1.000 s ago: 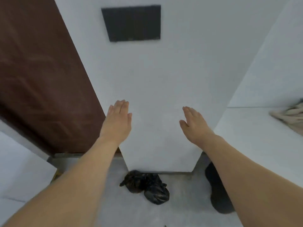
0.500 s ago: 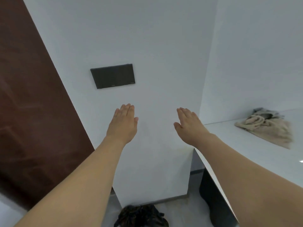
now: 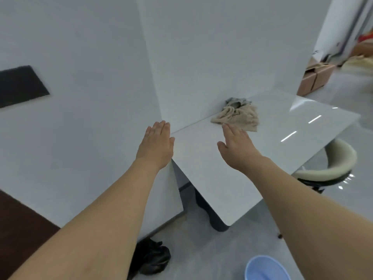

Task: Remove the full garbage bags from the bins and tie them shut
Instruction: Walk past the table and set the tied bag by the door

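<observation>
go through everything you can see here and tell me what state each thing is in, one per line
Left hand: open, fingers straight, holding nothing.
Right hand: open, fingers straight, holding nothing.
Black bag: on the floor by the wall, bunched; a knot cannot be made out.
Beige cloth: crumpled on the white table.
Blue bin: on the floor, no bag visible.

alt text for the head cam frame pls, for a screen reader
Both bare hands, left hand and right hand, reach forward open and empty over a white table holding a beige cloth. A black garbage bag lies on the floor by the wall, near a blue bin.
</observation>
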The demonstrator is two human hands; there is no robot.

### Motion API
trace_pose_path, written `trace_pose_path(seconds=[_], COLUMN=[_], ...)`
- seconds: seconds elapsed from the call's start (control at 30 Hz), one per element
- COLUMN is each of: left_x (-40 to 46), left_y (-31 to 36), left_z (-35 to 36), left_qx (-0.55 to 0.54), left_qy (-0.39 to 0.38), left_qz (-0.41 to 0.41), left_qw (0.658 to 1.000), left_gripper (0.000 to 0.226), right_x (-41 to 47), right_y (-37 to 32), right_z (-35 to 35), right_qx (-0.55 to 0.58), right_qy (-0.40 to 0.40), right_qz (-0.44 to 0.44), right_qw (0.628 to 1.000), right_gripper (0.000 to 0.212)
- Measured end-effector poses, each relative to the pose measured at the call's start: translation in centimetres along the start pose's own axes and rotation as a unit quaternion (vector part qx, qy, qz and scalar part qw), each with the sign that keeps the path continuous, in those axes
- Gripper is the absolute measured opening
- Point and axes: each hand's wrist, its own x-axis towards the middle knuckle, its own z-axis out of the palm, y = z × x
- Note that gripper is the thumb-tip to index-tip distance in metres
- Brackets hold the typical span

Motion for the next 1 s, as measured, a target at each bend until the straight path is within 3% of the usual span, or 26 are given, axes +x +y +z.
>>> trace_pose_path(seconds=[0.27,0.47,0.73,1.0], left_x=[1.6,-2.5,-12.3,-16.9], left_y=[26.5,49.6,73.5,88.3], left_z=[4.9,6.6,6.8,9.8], left_qx=[-0.045,-0.075,-0.150,-0.152], left_qy=[-0.027,-0.031,-0.043,-0.074], left_qz=[0.162,0.328,0.507,0.578], left_qw=[0.985,0.941,0.847,0.799], left_gripper=[0.055,0.054,0.052,0.052], right_x=[-14.6,-30.9,-51.9,-61.0], right_y=[21.4,35.0,44.6,53.6], right_z=[-8.1,-16.5,-22.9,-23.6], right_qx=[-0.024,-0.069,-0.109,-0.097], right_qy=[0.052,0.094,0.138,0.112], right_qz=[0.170,0.323,0.518,0.598], right_qw=[0.984,0.939,0.837,0.788], right_gripper=[0.060,0.059,0.053,0.058])
